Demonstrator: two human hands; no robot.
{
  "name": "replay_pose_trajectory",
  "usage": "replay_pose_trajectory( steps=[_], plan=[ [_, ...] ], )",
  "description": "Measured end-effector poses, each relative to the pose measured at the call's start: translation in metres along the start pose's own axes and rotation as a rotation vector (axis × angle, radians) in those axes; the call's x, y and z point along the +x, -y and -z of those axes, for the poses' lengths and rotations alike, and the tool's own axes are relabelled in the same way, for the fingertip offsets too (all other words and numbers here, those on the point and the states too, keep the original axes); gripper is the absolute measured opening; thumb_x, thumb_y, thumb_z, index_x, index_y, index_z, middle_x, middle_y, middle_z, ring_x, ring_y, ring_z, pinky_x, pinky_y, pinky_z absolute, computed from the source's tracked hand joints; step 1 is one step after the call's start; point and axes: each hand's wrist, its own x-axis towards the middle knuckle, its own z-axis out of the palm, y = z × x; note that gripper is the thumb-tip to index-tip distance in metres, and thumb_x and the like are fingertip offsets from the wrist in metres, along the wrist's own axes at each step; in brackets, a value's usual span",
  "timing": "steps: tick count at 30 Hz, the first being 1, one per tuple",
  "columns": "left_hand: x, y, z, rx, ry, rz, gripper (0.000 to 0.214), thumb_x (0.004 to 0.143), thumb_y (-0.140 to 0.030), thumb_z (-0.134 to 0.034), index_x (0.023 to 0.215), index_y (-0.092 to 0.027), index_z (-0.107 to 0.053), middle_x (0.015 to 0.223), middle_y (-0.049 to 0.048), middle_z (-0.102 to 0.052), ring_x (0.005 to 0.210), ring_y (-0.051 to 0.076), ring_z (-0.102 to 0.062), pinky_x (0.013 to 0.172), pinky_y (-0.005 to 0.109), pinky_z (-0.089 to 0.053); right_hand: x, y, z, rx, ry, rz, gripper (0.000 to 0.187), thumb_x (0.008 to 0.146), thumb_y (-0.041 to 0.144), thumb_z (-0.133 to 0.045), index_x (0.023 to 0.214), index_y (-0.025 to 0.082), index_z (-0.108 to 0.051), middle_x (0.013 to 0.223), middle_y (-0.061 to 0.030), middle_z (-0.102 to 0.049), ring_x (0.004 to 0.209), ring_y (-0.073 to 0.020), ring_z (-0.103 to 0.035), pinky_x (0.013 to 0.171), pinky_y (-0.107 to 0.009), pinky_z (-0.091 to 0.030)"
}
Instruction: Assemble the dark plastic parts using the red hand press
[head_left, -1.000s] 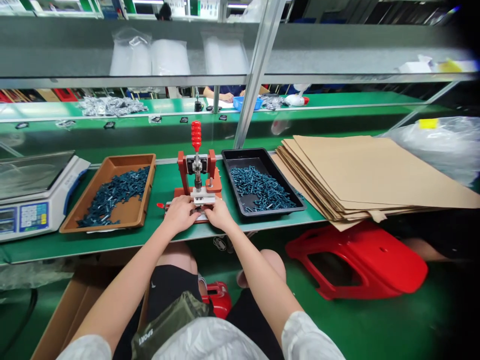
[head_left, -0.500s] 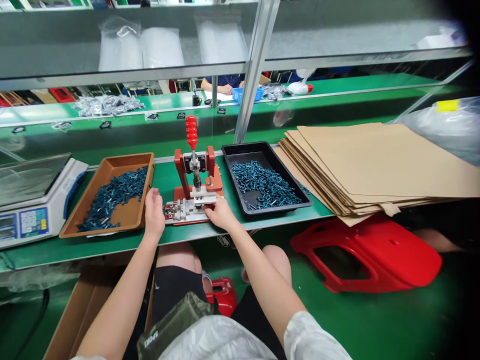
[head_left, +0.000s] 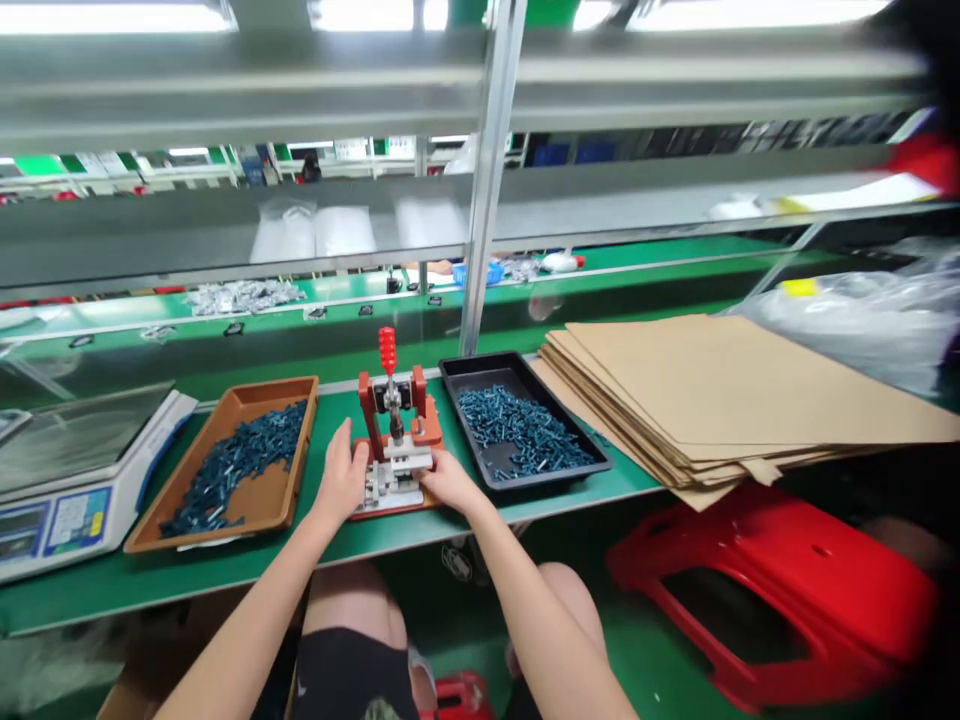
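Both hands stand open at the red hand press (head_left: pixel 394 440), mid-bench (head_left: pixel 225 575): the left hand (head_left: pixel 341 482) raised beside its left side, the right hand (head_left: pixel 450 482) at its right, neither grip clenched. A black tray (head_left: pixel 480 362) sits just right.

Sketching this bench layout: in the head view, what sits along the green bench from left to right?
Digital scale, brown tray of dark blue parts, red toggle press, black tray, stack of cardboard sheets.
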Motion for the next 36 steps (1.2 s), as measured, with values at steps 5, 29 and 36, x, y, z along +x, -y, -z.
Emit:
replay_pose_trajectory(
  steps=[5, 29, 36],
  plan=[
    [0.050, -0.094, 0.015, -0.341, -0.166, -0.224, 0.062, 0.096, -0.047, -0.050, 0.151, -0.025, -0.034, 0.157, 0.0142, -0.039, 0.145, 0.029, -0.039, 0.120, 0.050, -0.032, 0.002, -0.005, 0.000, 0.026, 0.001, -0.011, 0.033, 0.075, 0.018, -0.063, 0.106, 0.016, -0.073, 0.108, -0.0062, -0.077, 0.101, -0.0248, -0.071, 0.096, -0.037, -0.052],
    [0.090, -0.143, 0.012, -0.169, -0.084, -0.404, 0.051, 0.098, -0.043, -0.047, 0.145, -0.023, -0.039, 0.125, 0.0125, -0.062, 0.117, 0.026, -0.058, 0.105, 0.048, -0.043, -0.004, -0.003, 0.000, -0.195, -0.087, -0.054, 0.017, 0.075, 0.018, -0.053, 0.081, 0.017, -0.069, 0.077, -0.0024, -0.072, 0.077, -0.0190, -0.066, 0.073, -0.028, -0.052],
    [-0.007, -0.006, -0.001, 0.112, -0.162, -0.161, 0.059, 0.089, -0.046, -0.057, 0.139, -0.016, -0.048, 0.136, 0.0175, -0.058, 0.130, 0.034, -0.052, 0.112, 0.052, -0.039, -0.010, -0.007, -0.001, -0.072, -0.118, 0.052, 0.028, 0.081, 0.023, -0.054, 0.103, 0.018, -0.069, 0.091, -0.0025, -0.073, 0.083, -0.0183, -0.066, 0.081, -0.030, -0.053]
  ],
)
